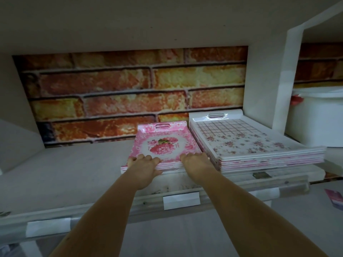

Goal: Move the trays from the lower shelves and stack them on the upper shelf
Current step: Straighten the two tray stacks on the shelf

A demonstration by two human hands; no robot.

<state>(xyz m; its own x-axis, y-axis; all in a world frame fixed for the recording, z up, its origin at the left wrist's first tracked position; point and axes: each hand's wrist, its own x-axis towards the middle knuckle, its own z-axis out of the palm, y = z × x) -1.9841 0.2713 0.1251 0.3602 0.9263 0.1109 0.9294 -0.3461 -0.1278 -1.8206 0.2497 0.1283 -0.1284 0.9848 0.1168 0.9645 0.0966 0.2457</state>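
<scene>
Both hands are on the near edge of the pink tray stack (163, 145) on the shelf (74, 164): the left hand (146, 164) and right hand (194, 158) lie with fingers spread flat over its rim. Just beside it, to the right, sits a taller stack of white flowered trays (250, 143).

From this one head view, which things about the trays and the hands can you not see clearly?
- Pink tray stack: the near edge and near handle are covered by the left hand and right hand; the count is too blurred.
- Fingertips: the view does not show whether they curl under the stack.
- White floral tray stack: the lower trays show edges only.
- White container: cut off by the right edge and the divider.
</scene>
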